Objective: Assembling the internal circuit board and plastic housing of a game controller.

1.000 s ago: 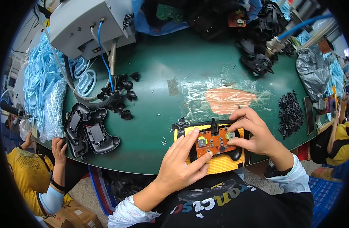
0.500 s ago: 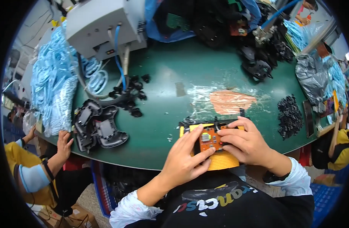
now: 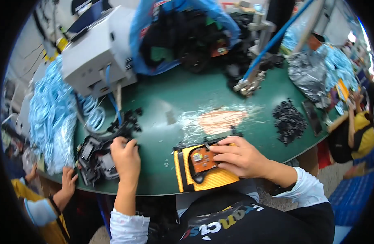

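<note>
A game controller point(image 3: 199, 178), a black shell with an orange circuit board point(image 3: 204, 160), lies on a yellow ribbed pad with black bands point(image 3: 219, 180) near the table's front edge. My right hand point(image 3: 244, 157) grips the board's right side, hiding that end of the controller. My left hand point(image 3: 126, 158) is away to the left, its fingers bent down at the edge of a pile of small black parts point(image 3: 132, 122). Those fingertips look pinched, but what lies between them is hidden. Black controller shells point(image 3: 93, 156) lie just left of that hand.
A grey machine box point(image 3: 95, 53) with hoses stands back left, beside light-blue cords point(image 3: 52, 110). A blue bag point(image 3: 140, 53) of black parts sits at the back. A metal fixture point(image 3: 250, 83) hangs right of it. Small black pieces point(image 3: 288, 122) lie right. Another person's hand point(image 3: 68, 181) rests at the left edge.
My left hand has left the controller and moved left to the small black parts. My right hand stays on the board. The whole view has shifted and tilted.
</note>
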`<state>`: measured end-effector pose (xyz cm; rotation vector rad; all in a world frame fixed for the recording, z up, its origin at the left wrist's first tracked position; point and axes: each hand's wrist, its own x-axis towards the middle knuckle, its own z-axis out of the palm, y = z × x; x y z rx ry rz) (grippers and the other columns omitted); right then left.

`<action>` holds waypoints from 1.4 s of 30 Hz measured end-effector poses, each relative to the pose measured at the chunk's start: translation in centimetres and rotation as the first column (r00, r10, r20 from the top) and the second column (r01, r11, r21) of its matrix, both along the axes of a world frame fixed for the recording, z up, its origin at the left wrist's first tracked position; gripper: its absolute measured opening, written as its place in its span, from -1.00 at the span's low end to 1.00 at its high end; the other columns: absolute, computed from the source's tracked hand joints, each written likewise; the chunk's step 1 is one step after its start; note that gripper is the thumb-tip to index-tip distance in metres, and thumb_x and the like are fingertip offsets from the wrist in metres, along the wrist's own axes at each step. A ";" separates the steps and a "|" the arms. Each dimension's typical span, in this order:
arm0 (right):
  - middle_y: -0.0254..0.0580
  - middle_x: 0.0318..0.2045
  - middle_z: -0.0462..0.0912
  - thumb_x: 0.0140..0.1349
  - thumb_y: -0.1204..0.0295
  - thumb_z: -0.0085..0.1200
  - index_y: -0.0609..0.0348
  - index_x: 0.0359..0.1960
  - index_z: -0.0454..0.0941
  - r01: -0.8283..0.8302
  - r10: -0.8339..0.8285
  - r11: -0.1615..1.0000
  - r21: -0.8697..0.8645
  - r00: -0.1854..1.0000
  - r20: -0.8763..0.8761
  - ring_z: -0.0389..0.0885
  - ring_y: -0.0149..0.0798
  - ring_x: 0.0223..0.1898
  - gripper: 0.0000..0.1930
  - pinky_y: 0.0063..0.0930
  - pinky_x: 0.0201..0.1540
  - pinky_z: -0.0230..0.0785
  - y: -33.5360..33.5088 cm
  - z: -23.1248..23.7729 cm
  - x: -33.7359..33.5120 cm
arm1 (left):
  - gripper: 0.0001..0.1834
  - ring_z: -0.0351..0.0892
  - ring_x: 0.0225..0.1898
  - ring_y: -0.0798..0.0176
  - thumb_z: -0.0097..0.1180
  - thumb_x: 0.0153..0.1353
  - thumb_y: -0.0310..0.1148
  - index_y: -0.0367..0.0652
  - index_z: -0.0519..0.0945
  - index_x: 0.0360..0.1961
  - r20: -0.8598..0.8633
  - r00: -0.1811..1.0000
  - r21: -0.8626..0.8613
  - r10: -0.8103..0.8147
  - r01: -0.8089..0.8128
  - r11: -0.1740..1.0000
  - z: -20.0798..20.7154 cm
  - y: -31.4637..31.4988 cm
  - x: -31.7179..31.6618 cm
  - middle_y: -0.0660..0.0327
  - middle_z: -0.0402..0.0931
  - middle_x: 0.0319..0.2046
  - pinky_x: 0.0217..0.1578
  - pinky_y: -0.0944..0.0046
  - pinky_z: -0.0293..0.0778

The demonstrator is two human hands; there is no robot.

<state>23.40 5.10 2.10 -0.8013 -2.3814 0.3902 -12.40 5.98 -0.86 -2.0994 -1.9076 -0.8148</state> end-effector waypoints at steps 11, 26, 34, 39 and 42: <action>-0.13 -0.31 0.70 0.14 0.47 0.25 0.16 -0.28 0.64 0.376 -0.396 0.876 -0.300 0.918 -0.004 0.65 -0.07 -0.28 -0.88 -0.24 -0.22 0.48 0.7 4.5 4.7 | -0.86 0.61 -0.44 0.30 0.17 0.20 -0.59 -0.26 0.66 -0.21 0.600 0.799 -0.081 0.032 0.021 0.996 0.9 -0.1 2.0 0.14 0.60 -0.41 -0.40 0.33 0.49; -0.02 -0.24 0.62 0.19 0.45 0.12 0.16 -0.10 0.48 -0.052 0.050 0.999 -0.004 0.940 0.337 0.62 0.11 -0.15 -0.76 -0.07 -0.21 0.51 13.2 0.4 -22.3 | -0.86 0.64 -0.14 0.30 0.16 0.26 -0.61 -0.42 0.59 -0.16 0.907 0.399 -0.233 0.138 0.199 0.952 0.9 -6.2 3.2 0.10 0.58 -0.10 -0.08 0.39 0.54; -0.02 -0.25 0.61 0.15 0.52 0.06 0.12 -0.11 0.65 -0.069 0.082 0.990 -0.120 0.990 0.111 0.60 0.05 -0.14 -0.73 -0.12 -0.07 0.46 12.0 5.7 -13.3 | -0.72 0.64 -0.04 0.19 0.16 0.18 -0.73 -0.42 0.62 -0.06 0.948 0.319 -0.103 0.019 0.247 0.963 2.0 -7.2 2.9 0.04 0.53 -0.03 -0.04 0.33 0.55; -0.26 -0.34 0.63 0.24 0.57 0.07 0.23 -0.08 0.68 0.219 -0.286 0.796 -0.565 0.958 -0.033 0.55 -0.44 -0.43 -0.76 -0.53 -0.35 0.43 7.4 4.5 0.9 | -0.74 0.62 -0.07 0.31 0.20 0.19 -0.69 -0.41 0.63 -0.07 0.972 0.222 -0.150 0.078 0.329 0.932 3.1 -6.4 3.9 0.09 0.57 -0.06 -0.06 0.39 0.55; -0.33 -0.30 0.65 0.26 0.56 0.10 0.24 -0.04 0.67 0.160 -0.508 0.524 -0.836 0.847 -0.156 0.48 -0.55 -0.50 -0.74 -0.66 -0.46 0.35 2.5 1.0 3.8 | -0.73 0.62 -0.06 0.31 0.22 0.19 -0.66 -0.40 0.64 -0.06 0.981 0.172 -0.161 0.095 0.428 0.889 3.5 -4.7 6.2 0.09 0.61 -0.08 -0.04 0.38 0.54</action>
